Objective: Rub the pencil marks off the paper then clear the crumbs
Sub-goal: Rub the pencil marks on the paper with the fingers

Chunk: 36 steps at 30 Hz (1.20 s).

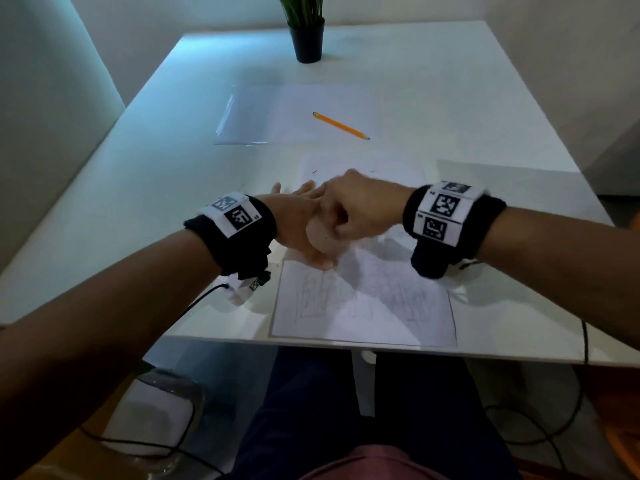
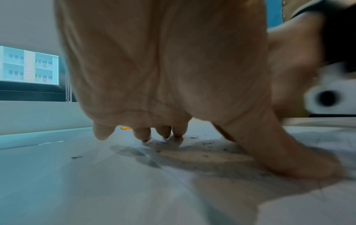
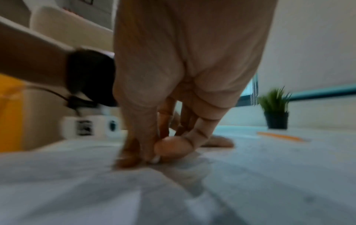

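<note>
**Erasing stroke on pencilled sheet, left hand pins the paper**

The paper [image 1: 363, 299] lies flat on the white surface [image 1: 138, 209] at its near edge, long axis running away from the person, faint pencil marks [image 1: 318, 296] across its near half. A second sheet [image 1: 363, 168] sits just beyond it, partly under the hands.

Left hand [image 1: 294, 216] is spread flat, fingers straight and fanned, pressing down at the paper's far-left corner; it holds nothing. The left wrist view shows fingertips [image 2: 142, 134] touching down with dark eraser crumbs [image 2: 204, 144] scattered just beside them, one stray crumb [image 2: 77, 157] further left of the paper on the surface.

Right hand [image 1: 356, 209] is curled tight, thumb and fingers pinching something small and pale against the sheet, likely an eraser [image 3: 156, 159]; blur makes it hard to confirm. It crosses over the left hand, both at the paper's far end.

Key relation: remaining marks lie on the paper's near half, toward the person from both hands, and the right hand is the nearer working one. Judgement: rubbing step is in hand, strokes need to travel toward the near edge along the paper's long axis; crumbs not yet cleared.

Beyond the paper: an orange pencil [image 1: 341, 125], lying diagonally, tip pointing right, on a clear plastic sleeve [image 1: 249, 116]; potted plant [image 1: 306, 29] at the far edge.
</note>
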{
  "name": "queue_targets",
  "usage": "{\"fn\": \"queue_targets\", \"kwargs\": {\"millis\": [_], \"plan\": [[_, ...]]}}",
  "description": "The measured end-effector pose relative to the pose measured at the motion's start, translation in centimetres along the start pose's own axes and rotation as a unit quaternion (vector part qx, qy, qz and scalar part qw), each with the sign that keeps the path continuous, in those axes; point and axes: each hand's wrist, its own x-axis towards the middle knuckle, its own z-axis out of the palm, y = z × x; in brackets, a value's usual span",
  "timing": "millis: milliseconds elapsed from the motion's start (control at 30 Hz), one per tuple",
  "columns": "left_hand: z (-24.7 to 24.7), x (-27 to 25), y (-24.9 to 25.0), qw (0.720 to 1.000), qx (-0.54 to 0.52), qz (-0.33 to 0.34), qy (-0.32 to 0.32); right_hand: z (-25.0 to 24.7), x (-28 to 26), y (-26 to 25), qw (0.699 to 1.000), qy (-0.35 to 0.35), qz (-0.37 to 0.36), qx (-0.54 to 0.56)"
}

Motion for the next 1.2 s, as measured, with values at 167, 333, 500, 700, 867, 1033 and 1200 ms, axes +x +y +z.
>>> {"fn": "queue_targets", "kwargs": {"millis": [167,333,500,700,867,1033,1200], "plan": [[0.2,0.4,-0.3,1.000,-0.004,0.006,0.006,-0.6,0.2,0.8,1.000,0.012,0.025,0.008],[0.1,0.3,-0.3,1.000,-0.004,0.005,-0.003,-0.1,-0.2,0.0,1.000,-0.004,0.002,-0.004],[0.3,0.6,-0.5,1.000,-0.006,0.004,0.004,-0.5,0.2,1.4,0.999,0.024,0.027,0.018],[0.6,1.1,-0.8,1.000,0.002,0.003,0.000,0.4,-1.3,0.0,1.000,-0.024,-0.013,0.011],[0.4,1.0,-0.8,1.000,-0.006,-0.008,0.002,-0.8,-0.7,2.1,0.999,0.008,0.040,0.033],[0.2,0.6,-0.4,1.000,0.003,-0.002,0.001,-0.1,-1.5,-0.3,0.999,-0.040,0.000,-0.001],[0.3,0.7,-0.7,1.000,-0.010,0.001,-0.005,-1.4,-0.3,2.0,0.997,0.037,0.063,0.010]]}}
